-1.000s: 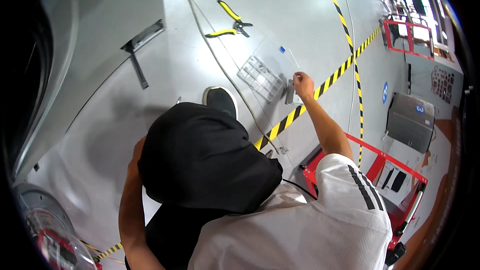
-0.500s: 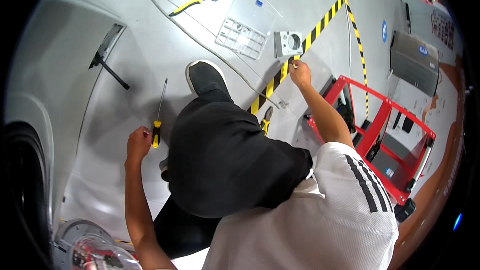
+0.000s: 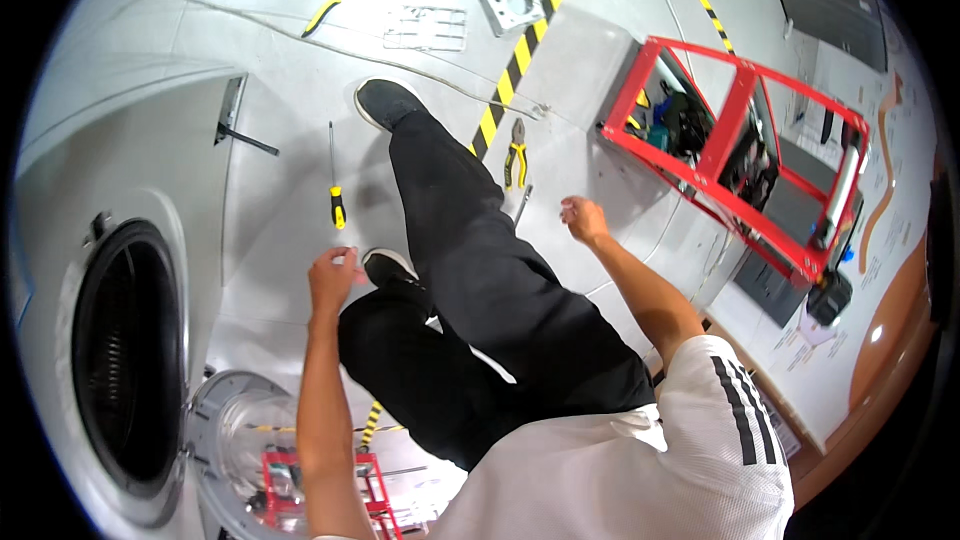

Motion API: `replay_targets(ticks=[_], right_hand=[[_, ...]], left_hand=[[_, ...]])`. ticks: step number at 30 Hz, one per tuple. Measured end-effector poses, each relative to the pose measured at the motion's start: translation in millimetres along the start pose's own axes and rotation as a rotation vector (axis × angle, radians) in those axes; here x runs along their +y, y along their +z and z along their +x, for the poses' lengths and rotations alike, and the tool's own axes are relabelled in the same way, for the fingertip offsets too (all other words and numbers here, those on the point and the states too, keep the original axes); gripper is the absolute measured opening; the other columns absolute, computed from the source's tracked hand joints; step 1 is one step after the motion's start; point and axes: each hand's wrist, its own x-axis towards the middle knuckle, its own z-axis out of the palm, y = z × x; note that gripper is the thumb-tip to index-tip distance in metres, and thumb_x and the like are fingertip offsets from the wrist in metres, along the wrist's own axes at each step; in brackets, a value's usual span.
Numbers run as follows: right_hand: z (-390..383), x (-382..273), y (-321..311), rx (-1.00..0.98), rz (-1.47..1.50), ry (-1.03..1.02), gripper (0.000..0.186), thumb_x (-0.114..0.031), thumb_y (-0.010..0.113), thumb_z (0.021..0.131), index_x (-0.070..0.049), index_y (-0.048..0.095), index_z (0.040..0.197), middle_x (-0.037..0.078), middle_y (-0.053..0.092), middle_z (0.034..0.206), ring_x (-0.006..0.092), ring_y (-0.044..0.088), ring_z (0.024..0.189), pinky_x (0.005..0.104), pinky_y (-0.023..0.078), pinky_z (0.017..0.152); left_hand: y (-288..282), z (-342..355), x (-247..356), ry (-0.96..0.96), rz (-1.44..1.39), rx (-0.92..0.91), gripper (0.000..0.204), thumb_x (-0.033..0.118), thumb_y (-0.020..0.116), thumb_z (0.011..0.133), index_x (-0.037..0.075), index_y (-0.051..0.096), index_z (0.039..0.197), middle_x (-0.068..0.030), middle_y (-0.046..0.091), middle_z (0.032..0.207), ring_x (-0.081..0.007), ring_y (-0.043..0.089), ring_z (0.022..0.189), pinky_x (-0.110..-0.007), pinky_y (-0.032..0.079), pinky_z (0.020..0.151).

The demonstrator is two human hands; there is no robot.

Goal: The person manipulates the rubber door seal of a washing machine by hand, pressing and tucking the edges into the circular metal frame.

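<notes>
My left hand hangs above the floor with its fingers loosely bent and apart, and I see nothing in it. It is nearest to a screwdriver with a yellow and black handle, lying just beyond the fingertips without contact. My right hand is in the air on the other side of my legs, fingers loosely spread, no object visible in them. Near it on the floor lie yellow-handled combination pliers and a short metal tool, partly behind my leg.
At left stands a front-loading washing machine, its round door swung out. A red-framed tool carrier is at right. Farther off lie wire strippers, a clear compartment box, a grey square part and a cable.
My right hand has drawn back from beside the grey part toward me. My left hand has moved rightward, away from the screwdriver handle. My body has shifted, uncovering the washing machine's opening.
</notes>
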Motion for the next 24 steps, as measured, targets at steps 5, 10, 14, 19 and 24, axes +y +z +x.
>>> replay_targets(ticks=[5,10,14,19,24], right_hand=[[-168,8,-41,-0.266,0.1,0.216,0.042,-0.042,0.055,0.088,-0.004,0.069,0.077,0.008,0.067,0.061,0.0217,0.068,0.068,0.0323,0.052,0.071],[-308,83,8,-0.021,0.124,0.18,0.039,-0.04,0.073,0.074,-0.002,0.061,0.071,0.012,0.065,0.062,0.0252,0.066,0.06,0.0361,0.052,0.062],[-408,105,39,0.057,0.213,0.29,0.022,-0.024,0.07,0.073,-0.005,0.06,0.071,0.018,0.064,0.074,0.0361,0.063,0.075,0.0437,0.05,0.068],[-435,159,83,0.172,0.414,0.273,0.024,-0.025,0.068,0.072,-0.008,0.055,0.062,0.015,0.061,0.068,0.0363,0.06,0.069,0.0451,0.049,0.064],[-471,177,77,0.121,0.589,0.493,0.024,-0.026,0.069,0.074,-0.006,0.057,0.067,0.016,0.064,0.074,0.0355,0.064,0.078,0.0438,0.051,0.074]], left_hand=[[-21,-147,64,-0.047,-0.02,-0.079,0.03,0.028,0.062,0.086,-0.001,0.067,0.084,-0.0105,0.066,0.062,-0.0167,0.065,0.059,-0.031,0.049,0.061],[-46,-260,71,0.112,0.167,-0.023,0.046,0.039,0.062,0.086,0.0,0.063,0.062,-0.0086,0.06,0.056,-0.0117,0.056,0.054,-0.029,0.043,0.052],[-52,-280,10,0.232,0.255,-0.062,0.042,0.038,0.072,0.079,0.003,0.056,0.063,-0.0038,0.058,0.055,-0.0108,0.052,0.054,-0.028,0.043,0.053],[-51,-301,-78,-0.001,0.088,-0.224,0.027,0.025,0.07,0.083,0.001,0.06,0.074,-0.0053,0.061,0.062,-0.0121,0.058,0.056,-0.027,0.048,0.051],[-34,-329,-22,-0.128,0.073,-0.251,0.028,0.022,0.069,0.083,-0.003,0.058,0.088,-0.0105,0.064,0.07,-0.0192,0.064,0.059,-0.029,0.053,0.054]])
